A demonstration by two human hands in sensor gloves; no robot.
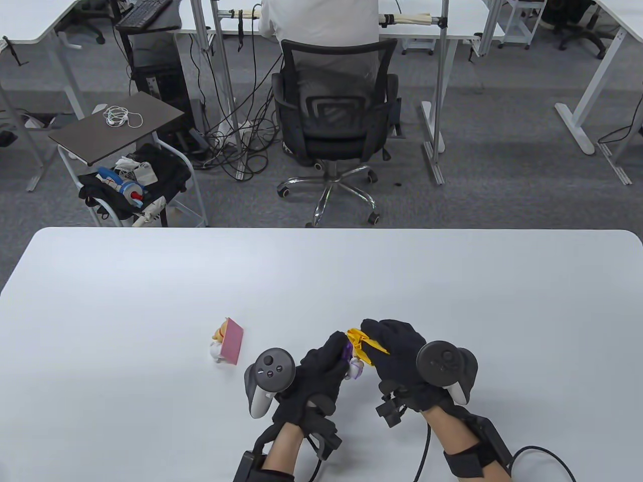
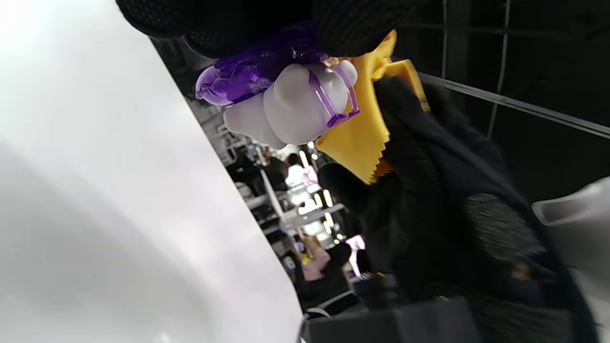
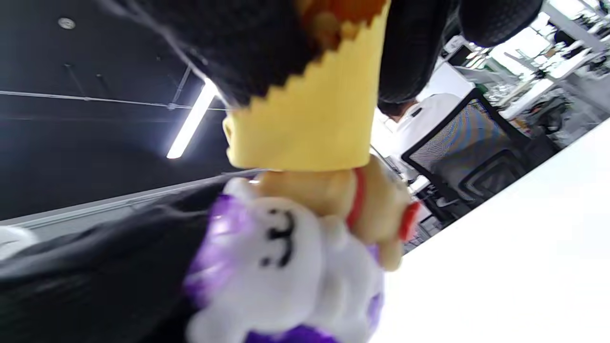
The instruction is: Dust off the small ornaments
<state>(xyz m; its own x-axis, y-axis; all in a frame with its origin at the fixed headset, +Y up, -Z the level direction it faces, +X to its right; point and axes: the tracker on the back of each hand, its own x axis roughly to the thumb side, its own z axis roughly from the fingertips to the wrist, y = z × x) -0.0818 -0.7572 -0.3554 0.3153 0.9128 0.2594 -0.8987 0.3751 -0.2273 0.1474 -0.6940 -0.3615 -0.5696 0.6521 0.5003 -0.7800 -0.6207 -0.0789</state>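
Observation:
My left hand (image 1: 321, 369) grips a small white and purple figurine (image 1: 354, 365) above the table's near middle. It shows close up in the left wrist view (image 2: 290, 109) and in the right wrist view (image 3: 286, 267), where a tan part with red trim sits on it. My right hand (image 1: 397, 351) holds a yellow cloth (image 1: 364, 344) against the figurine's top. The cloth also shows in the left wrist view (image 2: 367, 138) and the right wrist view (image 3: 310, 124). A second ornament with a pink panel (image 1: 227, 341) stands on the table to the left, apart from both hands.
The white table (image 1: 150, 281) spreads wide around the hands. Beyond its far edge are a black office chair (image 1: 334, 120) with a seated person, a small cart (image 1: 125, 165) with clutter, and desks.

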